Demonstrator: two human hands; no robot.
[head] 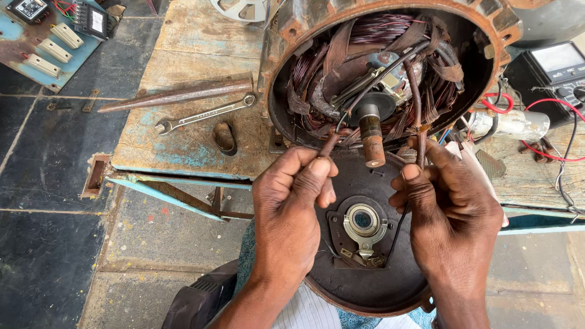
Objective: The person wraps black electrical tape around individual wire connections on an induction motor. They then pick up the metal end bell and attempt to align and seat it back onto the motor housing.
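Motor (390, 73) opened, end cover (365, 256) off, resting near on lap. Left hand (292, 207) pinching one sleeved lead (329, 145); right hand (451, 213) pinching another (421, 149). Leads loose, not yet joined. Spanner (204, 114) idle, far left.

Left hand (292, 201) and right hand (448, 207) raised side by side — fingers curled, fingertips in a pinching grip.

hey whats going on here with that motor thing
A person is working on an opened electric motor housing lying on a worn wooden bench. The left hand pinches a sleeved lead from the copper windings; the right hand has its grip on another lead. The round end cover rests on the lap below. A spanner and metal bar lie nearby.
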